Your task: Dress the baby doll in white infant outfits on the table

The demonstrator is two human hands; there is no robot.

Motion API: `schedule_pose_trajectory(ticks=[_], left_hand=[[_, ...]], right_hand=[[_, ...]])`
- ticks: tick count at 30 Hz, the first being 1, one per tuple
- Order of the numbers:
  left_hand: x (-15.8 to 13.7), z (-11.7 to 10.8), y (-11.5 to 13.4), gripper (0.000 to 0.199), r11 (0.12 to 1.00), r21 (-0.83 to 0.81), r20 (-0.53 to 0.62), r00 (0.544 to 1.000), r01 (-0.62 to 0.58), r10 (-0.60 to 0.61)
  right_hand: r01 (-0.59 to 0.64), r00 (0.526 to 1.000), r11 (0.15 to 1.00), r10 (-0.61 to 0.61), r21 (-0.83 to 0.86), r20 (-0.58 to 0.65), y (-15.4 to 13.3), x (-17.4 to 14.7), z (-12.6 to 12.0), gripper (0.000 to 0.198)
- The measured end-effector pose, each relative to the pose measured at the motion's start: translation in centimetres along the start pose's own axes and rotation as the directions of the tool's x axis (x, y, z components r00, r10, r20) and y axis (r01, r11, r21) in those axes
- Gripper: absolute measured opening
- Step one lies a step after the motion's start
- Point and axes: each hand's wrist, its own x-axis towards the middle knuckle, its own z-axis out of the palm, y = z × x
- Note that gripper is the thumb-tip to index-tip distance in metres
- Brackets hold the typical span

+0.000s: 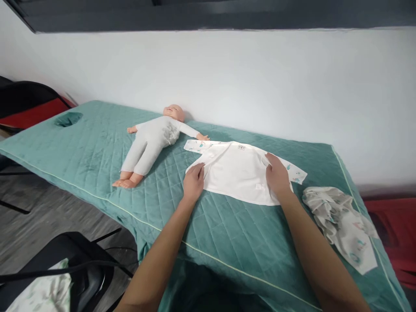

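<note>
A small white baby shirt (232,171) lies spread on the green quilted cover, its sleeves patterned with coloured figures and a label at the neckline. My left hand (194,180) pinches the front panel's edge on the left side. On the right side, the fingers of my right hand (277,173) are closed on the shirt below the sleeve. To the left of the shirt, a baby doll (151,138) with a pale cloth body lies on its back, one hand close to the patterned sleeve. The doll's torso has a rough, fuzzy patch on one side.
The green quilted cover (81,160) drapes a long bed with a face hole (69,119), against a white wall. A crumpled patterned cloth (341,223) lies at the right. A black chair (74,247) with a printed cloth (48,290) stands lower left; a red chair (394,234) is at right.
</note>
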Motion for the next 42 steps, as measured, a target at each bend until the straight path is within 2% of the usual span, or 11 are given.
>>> schedule_pose_trajectory(ticks=[4,7,9,12,13,15,20,25,30,37,42], left_hand=[[0.0,-0.3,0.5,0.034,0.993,-0.055,-0.003,0.994,0.106,-0.107],[0.0,-0.2,0.5,0.033,0.994,-0.053,0.003,0.995,0.100,-0.100],[0.0,0.0,0.5,0.030,0.998,-0.010,0.007,0.998,0.064,-0.064],[0.0,0.2,0.4,0.023,0.995,0.098,0.027,1.000,-0.013,0.010],[-0.1,0.3,0.4,0.021,0.991,0.129,0.042,0.999,-0.038,0.033],[-0.2,0.2,0.4,0.013,0.985,0.158,0.062,0.996,-0.070,0.061],[-0.3,0.0,0.4,0.013,0.995,0.103,0.010,1.000,0.002,-0.003],[-0.3,0.0,0.4,0.011,0.997,0.077,0.017,1.000,0.025,-0.026],[-0.2,-0.1,0.6,0.009,0.997,0.074,0.019,1.000,0.017,-0.019],[-0.2,-0.2,0.6,0.009,0.999,0.033,0.008,1.000,0.008,-0.008],[-0.1,-0.2,0.6,0.014,0.996,0.092,0.025,1.000,-0.012,0.010]], right_hand=[[0.019,0.998,1.000,-0.017,0.024,-0.061,-0.9,0.0,-0.2,0.045],[0.095,0.995,0.995,-0.094,0.015,-0.030,-2.9,-0.5,0.3,0.042],[0.169,0.981,0.985,-0.170,0.013,0.093,-5.0,-0.8,1.4,0.043],[0.290,0.892,0.955,-0.247,-0.060,0.378,-8.5,-0.8,4.0,0.047],[0.318,0.863,0.944,-0.251,-0.084,0.439,-9.6,-0.4,5.0,0.049],[0.342,0.837,0.934,-0.254,-0.101,0.484,-11.3,0.8,6.9,0.051],[0.305,0.886,0.947,-0.243,-0.103,0.395,-13.1,4.5,10.0,0.049],[0.249,0.934,0.963,-0.213,-0.098,0.288,-12.4,5.3,11.5,0.059],[0.315,0.919,0.947,-0.289,-0.057,0.269,-11.6,5.0,12.0,0.069],[0.279,0.925,0.959,-0.252,-0.056,0.285,-11.8,5.0,11.9,0.072],[0.272,0.924,0.961,-0.245,-0.054,0.295,-12.3,4.5,11.1,0.061]])
